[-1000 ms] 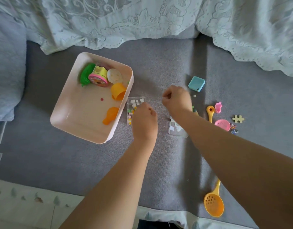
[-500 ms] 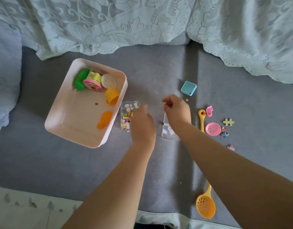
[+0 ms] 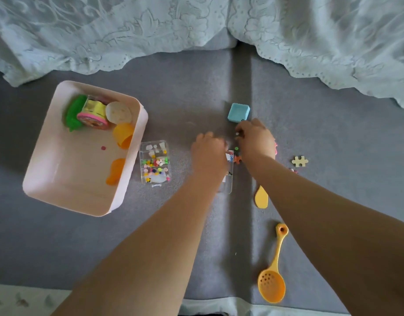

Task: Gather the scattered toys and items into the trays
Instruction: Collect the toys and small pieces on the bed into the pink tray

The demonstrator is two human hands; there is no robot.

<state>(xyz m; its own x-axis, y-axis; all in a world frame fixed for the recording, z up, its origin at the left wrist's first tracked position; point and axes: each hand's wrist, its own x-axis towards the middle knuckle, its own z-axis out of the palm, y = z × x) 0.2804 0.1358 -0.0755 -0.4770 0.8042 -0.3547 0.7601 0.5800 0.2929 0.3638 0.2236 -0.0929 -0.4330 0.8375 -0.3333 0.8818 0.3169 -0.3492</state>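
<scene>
The pink tray lies on the grey sofa, its long axis running from near-left to far-right, slightly tilted. Inside, at the far end, are a green toy, a yellow tub with a pink lid on its side, a pale disc and an orange cup tipped over; nearer lie a small red dot and an orange piece.

Just beside the tray's right wall sits a clear box, long axis pointing away from the person, its compartments holding small coloured bits. A 2nd clear box lies between the arms, mostly covered by the left hand, which rests on it with fingers curled; whether it grips the box I cannot tell.

The right hand is next to the left, fingers curled down onto small beads just below a blue block; its hold is unclear.

A yellow slotted spoon lies nearer, handle pointing away. A yellow scoop shows beside the right forearm. A puzzle piece lies to the right.
</scene>
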